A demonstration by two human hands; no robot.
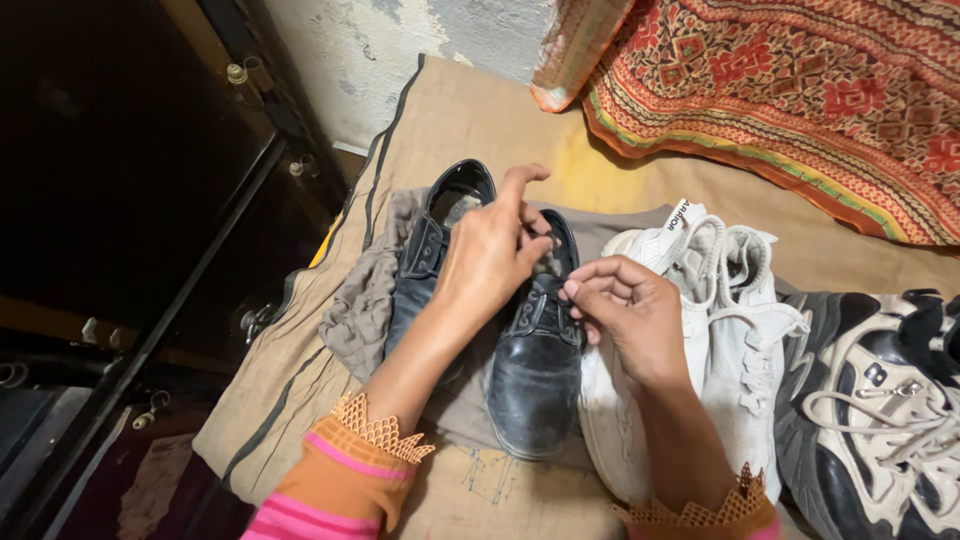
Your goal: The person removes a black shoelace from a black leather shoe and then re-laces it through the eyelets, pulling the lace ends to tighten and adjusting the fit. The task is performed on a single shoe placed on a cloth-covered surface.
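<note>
Two black leather lace-up shoes lie side by side on a grey cloth (362,305). My left hand (490,250) hovers over the nearer black shoe (535,375), fingers pinching its lace by the opening, index finger raised. My right hand (625,310) pinches the same shoe's lace at the eyelets. The other black shoe (430,245) lies to the left, partly hidden by my left arm. Both wrists wear orange cuffs with lace trim.
A pair of white sneakers (735,340) lies right of the black shoes, and a black-and-white sneaker (880,410) sits at the far right. All rest on a tan mat (470,110). A red patterned cloth (800,90) is at the back right, a dark cabinet (120,180) on the left.
</note>
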